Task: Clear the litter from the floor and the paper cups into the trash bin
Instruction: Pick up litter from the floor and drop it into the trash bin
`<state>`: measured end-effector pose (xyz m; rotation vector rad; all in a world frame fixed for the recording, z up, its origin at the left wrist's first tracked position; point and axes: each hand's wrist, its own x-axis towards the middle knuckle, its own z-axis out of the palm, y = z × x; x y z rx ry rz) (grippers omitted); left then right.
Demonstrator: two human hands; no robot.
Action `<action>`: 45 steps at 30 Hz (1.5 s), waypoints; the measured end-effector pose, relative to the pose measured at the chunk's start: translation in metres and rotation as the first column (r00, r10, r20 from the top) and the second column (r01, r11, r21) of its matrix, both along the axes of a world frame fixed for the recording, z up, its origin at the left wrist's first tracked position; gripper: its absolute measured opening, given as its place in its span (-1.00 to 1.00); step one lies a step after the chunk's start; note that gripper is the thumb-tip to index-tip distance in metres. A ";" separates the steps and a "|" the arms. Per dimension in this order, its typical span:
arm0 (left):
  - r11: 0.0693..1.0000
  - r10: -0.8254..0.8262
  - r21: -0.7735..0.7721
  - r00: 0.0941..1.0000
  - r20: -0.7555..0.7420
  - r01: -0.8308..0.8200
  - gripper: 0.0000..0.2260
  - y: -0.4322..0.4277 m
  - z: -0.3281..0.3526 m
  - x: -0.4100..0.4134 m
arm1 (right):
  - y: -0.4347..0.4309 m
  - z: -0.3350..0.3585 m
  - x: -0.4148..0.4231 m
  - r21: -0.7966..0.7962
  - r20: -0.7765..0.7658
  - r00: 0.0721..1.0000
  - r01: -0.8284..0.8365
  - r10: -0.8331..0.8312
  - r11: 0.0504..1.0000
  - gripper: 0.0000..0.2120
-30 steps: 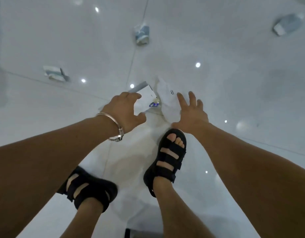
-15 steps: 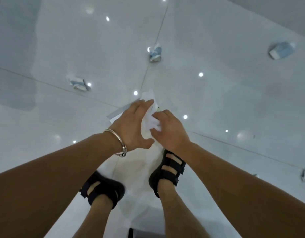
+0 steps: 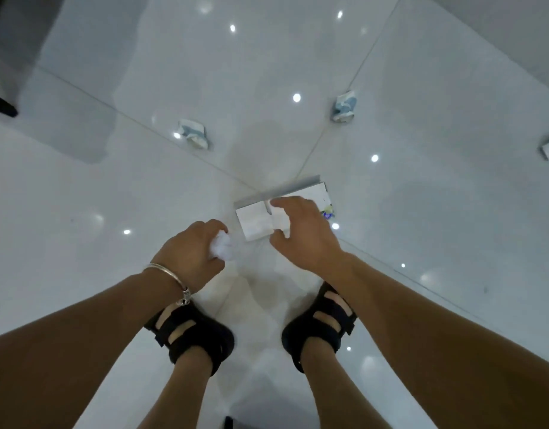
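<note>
A crumpled wad (image 3: 221, 246) was clasped in the left hand (image 3: 186, 257) while the flat card (image 3: 255, 223) on the floor (image 3: 112, 187) was pinched by the right hand (image 3: 304, 232), and a clean lift was judged due next, crushed cups (image 3: 194, 136) lying beyond.

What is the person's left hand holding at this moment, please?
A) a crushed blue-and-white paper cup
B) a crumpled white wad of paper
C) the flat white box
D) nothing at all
B: the left hand has its fingers curled round a crumpled white wad of paper, while the flat white box lies on the floor in the right hand's grip.
</note>
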<state>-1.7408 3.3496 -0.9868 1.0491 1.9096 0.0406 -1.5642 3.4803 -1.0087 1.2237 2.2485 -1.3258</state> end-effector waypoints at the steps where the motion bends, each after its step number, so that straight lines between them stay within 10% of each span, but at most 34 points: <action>1: 1.000 0.002 -0.015 1.000 -0.025 -0.002 -0.62 -0.008 -0.010 -0.005 | 0.006 -0.019 0.004 0.136 0.126 0.971 -0.221 0.204 0.966 -0.35; 6: 1.000 0.021 -0.003 0.995 -0.098 -0.021 -0.61 -0.036 -0.050 -0.014 | 0.018 -0.098 0.003 0.146 0.561 0.651 -0.686 0.512 0.713 0.01; 13: 0.997 0.072 0.013 0.989 -0.126 -0.071 -0.61 -0.056 -0.054 -0.028 | 0.003 -0.099 -0.013 0.284 0.604 0.653 -0.712 0.457 0.642 -0.14; 19: 0.991 0.122 0.069 0.982 -0.142 -0.113 -0.60 -0.058 0.029 -0.066 | -0.012 0.010 -0.040 0.289 0.463 0.721 -0.672 0.515 0.682 -0.02; 29: 0.963 0.267 0.105 0.931 -0.251 -0.248 -0.59 -0.110 0.249 -0.138 | -0.041 0.250 -0.146 0.379 0.331 0.612 -0.784 0.719 0.492 -0.04; 45: 0.454 0.883 0.303 0.377 -0.280 -0.838 -0.58 -0.379 0.510 -0.137 | -0.244 0.540 -0.327 0.453 0.358 0.139 -0.891 0.923 -0.042 -0.15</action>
